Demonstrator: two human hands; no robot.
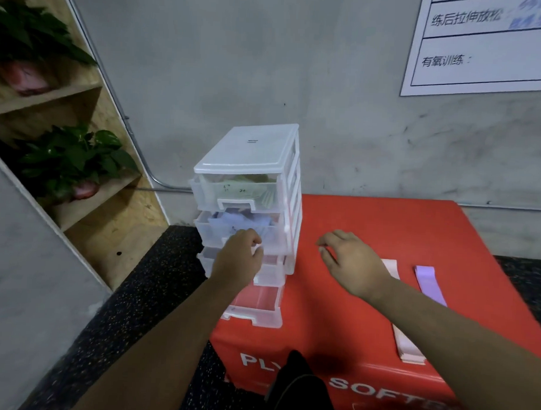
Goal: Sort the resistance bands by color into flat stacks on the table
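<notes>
I read open room on the red box top (336,314) between the drawer unit (249,149) and the pink stack (408,347). The lowest drawer (256,308) juts forward, blocking the left front. The purple band (429,284) lies beside the pink, and the gap looks narrow, though it is partly hidden. The wall (357,131) closes the back.
</notes>
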